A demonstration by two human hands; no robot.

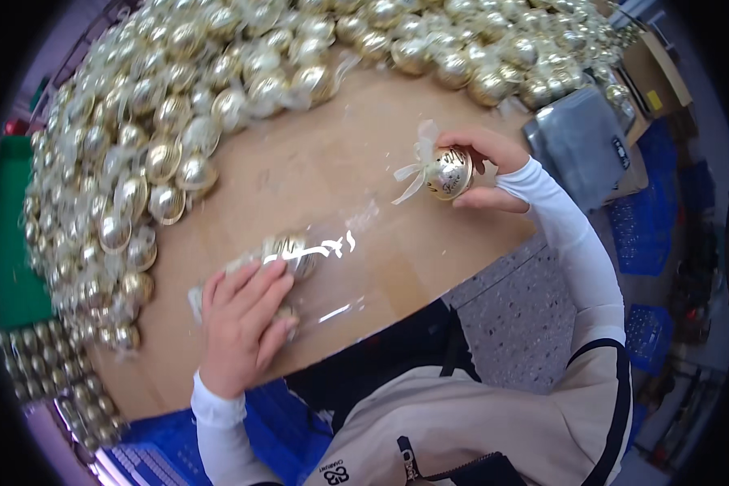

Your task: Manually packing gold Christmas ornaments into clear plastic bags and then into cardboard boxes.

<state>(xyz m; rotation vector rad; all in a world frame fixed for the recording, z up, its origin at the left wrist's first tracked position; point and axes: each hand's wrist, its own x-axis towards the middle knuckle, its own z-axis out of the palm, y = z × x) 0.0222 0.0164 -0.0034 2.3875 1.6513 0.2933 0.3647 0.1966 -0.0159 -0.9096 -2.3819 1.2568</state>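
My right hand grips a shiny gold bauble with dark lettering, thumb and fingers curled round its right side. A sheer white ribbon bow sticks out from the bauble's left. Lower on the left, my left hand lies with fingers stretched out over a clear plastic bag spread on the cardboard-covered table. Inside or under that film, beside my fingertips, sits another gold bauble; part of what lies there is hidden by the hand.
A large heap of gold baubles with ribbons curves round the table's left and far sides. Stacked grey plastic bags lie at the right edge, near a cardboard box. Packed rows of baubles stand lower left; blue crates are at right.
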